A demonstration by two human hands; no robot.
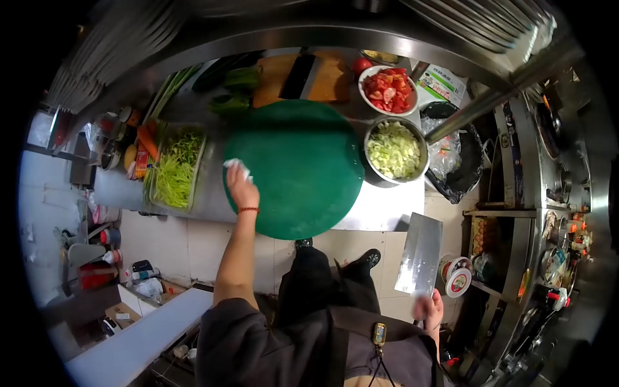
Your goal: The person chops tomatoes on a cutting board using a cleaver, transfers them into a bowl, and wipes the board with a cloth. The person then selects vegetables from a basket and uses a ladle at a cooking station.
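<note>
My left hand [241, 190] is closed on a white cloth [236, 166] and rests at the left side of the round green cutting board [303, 174]. My right hand [431, 308] is wrapped round the handle of a wide-bladed cleaver [420, 253], held off the table's front right, blade pointing away from me. To the board's right stand a metal bowl of chopped pale green vegetable [395, 150] and, behind it, a white bowl of cut tomatoes [388, 90]. A clear container of sliced green vegetable [178, 169] is on the left.
Behind the board a wooden board [332, 79] carries a dark-bladed knife [300, 77]. Green peppers [242, 79] and carrots [148, 140] lie to the left. A bin with a black bag [469, 161] is at right, under a metal pole [474, 108]. A shelf rail [290, 36] crosses above.
</note>
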